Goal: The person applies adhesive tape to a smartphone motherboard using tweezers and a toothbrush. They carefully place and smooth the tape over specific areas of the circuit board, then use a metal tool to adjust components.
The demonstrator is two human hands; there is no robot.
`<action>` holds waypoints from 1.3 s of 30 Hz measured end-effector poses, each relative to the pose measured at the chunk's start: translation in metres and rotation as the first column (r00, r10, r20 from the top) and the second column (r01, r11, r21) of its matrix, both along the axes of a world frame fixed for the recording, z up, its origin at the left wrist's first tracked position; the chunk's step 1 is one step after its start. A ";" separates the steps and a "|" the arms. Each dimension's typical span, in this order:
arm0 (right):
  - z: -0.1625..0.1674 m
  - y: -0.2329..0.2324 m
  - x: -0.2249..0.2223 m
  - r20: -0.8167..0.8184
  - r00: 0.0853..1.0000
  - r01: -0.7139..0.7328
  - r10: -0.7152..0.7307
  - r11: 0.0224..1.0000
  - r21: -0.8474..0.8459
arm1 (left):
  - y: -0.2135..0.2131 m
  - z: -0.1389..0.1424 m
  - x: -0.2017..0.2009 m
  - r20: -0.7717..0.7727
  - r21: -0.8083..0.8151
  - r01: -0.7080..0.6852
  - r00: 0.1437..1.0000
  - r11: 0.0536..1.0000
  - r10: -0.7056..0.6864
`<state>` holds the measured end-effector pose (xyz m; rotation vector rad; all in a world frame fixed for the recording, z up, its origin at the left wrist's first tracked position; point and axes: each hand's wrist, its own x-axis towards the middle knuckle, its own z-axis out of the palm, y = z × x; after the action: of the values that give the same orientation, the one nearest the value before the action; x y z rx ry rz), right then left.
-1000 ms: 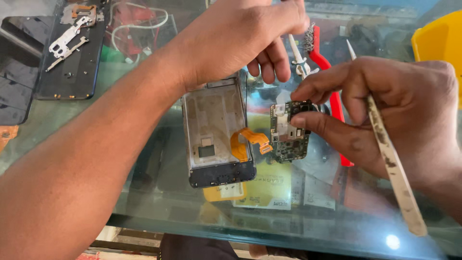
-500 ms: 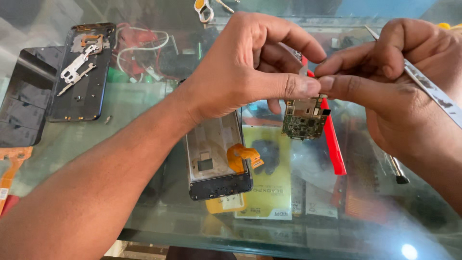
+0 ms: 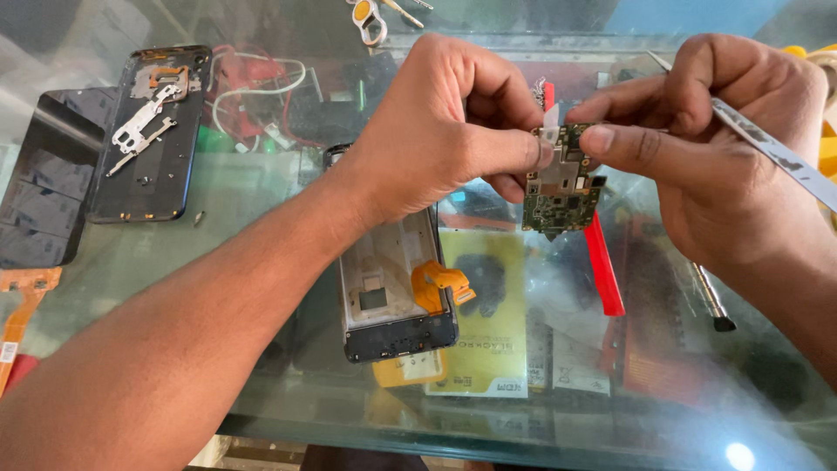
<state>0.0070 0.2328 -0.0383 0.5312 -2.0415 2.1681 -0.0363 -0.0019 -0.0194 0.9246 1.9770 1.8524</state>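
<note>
Under the glass counter top point(image 3: 261, 401), near-centre: a yellow rectangular package point(image 3: 488, 314) w/ a dark shape printed on it, lying flat below the pane. Just right of it, a couple of smaller pale label cards point(image 3: 567, 362), also under the glass; detail too blurred to tell. A small yellow-white label point(image 3: 410, 368) peeks out from beneath the near end of the open phone frame point(image 3: 388, 296).

Circuit board point(image 3: 560, 179): small, green, roughly rectangular, w/ silver metal shields on its upper half and bare green w/ tiny parts lower down. Held upright in the air above the counter, centre-right, between both hands, well above the phone frame. A small pale strip point(image 3: 551, 126) stands at its top edge.

Left hand point(image 3: 445, 131): fingers curled closed, thumb and forefinger pinching the board's top left edge. Right hand point(image 3: 724, 148): thumb and forefinger pinching the board's top right corner; other fingers closed round a flat metal tool point(image 3: 776, 157) that runs off to the right.

Phone frame lies flat on the glass, near-centre, w/ an orange flex cable point(image 3: 440, 283) curling off its right side. Red-handled tool point(image 3: 603, 270) lies on the glass below the board. Far left: another opened phone body point(image 3: 148, 139) w/ silver brackets, and a dark screen panel point(image 3: 39, 192) beside it.
</note>
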 end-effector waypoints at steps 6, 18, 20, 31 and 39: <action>-0.005 0.000 0.003 -0.004 0.999 0.054 -0.053 0.998 0.042 | 0.001 0.000 0.000 0.038 0.034 -0.004 0.999 0.999 0.003; 0.000 -0.004 0.005 -0.067 0.994 0.094 -0.085 0.985 0.145 | 0.001 0.001 -0.001 0.101 0.018 -0.103 0.990 0.995 0.100; 0.000 -0.004 0.003 -0.071 0.994 0.094 -0.084 0.985 0.144 | 0.000 0.002 -0.001 0.100 0.024 -0.104 0.990 0.994 0.102; 0.007 -0.012 0.012 -0.137 0.973 0.218 -0.184 0.928 0.303 | 0.003 0.000 0.003 -0.067 -0.045 -0.151 0.987 0.988 0.147; 0.014 -0.017 0.018 -0.155 0.973 0.215 -0.172 0.921 0.326 | 0.006 0.004 0.010 -0.237 -0.052 -0.184 0.957 0.982 0.167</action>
<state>0.0250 0.2158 -0.0247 0.4602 -2.3020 1.6377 -0.0266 0.0038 -0.0151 1.0131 2.3194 1.8187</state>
